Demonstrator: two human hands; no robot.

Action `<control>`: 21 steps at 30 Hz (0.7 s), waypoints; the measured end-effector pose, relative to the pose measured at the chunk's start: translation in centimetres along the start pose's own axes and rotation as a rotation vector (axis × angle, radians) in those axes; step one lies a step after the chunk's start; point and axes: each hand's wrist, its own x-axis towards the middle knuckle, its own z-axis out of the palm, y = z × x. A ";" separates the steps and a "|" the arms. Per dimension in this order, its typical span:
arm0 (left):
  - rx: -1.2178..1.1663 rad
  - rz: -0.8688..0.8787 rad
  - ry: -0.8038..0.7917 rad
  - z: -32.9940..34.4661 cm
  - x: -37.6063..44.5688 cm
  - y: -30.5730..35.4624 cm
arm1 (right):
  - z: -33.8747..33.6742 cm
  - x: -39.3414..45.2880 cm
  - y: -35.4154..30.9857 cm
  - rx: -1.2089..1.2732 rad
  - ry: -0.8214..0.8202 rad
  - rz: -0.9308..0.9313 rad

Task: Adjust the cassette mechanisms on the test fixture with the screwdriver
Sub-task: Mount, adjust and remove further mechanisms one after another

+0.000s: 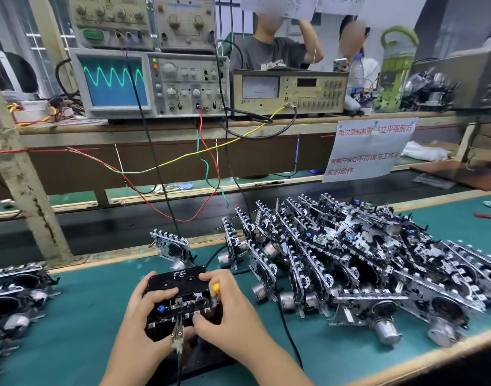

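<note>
A black cassette mechanism with a test cassette marked "FE" sits on the test fixture at the front middle of the green mat. My left hand grips its left side, fingers curled over the top. My right hand grips its right side and holds a yellow-handled screwdriver, whose tip is hidden. A metal alligator clip on a black lead is attached at the mechanism's near edge. One mechanism stands upright just behind.
A large pile of cassette mechanisms fills the mat to the right; more lie at the left edge. An oscilloscope showing a green wave and a meter stand on the shelf behind, with wires hanging down. Two people sit beyond.
</note>
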 end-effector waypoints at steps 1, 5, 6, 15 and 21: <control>-0.001 -0.001 -0.003 0.0 0.0 0.1 | 0.0 0.0 0.0 -0.002 0.002 -0.005; 0.005 -0.014 -0.011 -0.1 0.0 0.3 | -0.1 -0.1 -0.1 -0.012 0.008 -0.013; 0.009 -0.017 -0.011 -0.1 0.0 0.4 | -0.1 -0.1 -0.2 -0.012 0.006 -0.015; 0.024 -0.034 -0.030 -0.2 -0.1 0.5 | -0.3 -0.2 -0.4 0.014 -0.015 0.003; 0.045 -0.008 -0.010 -0.2 0.2 0.3 | -0.1 0.0 0.4 0.033 -0.025 -0.026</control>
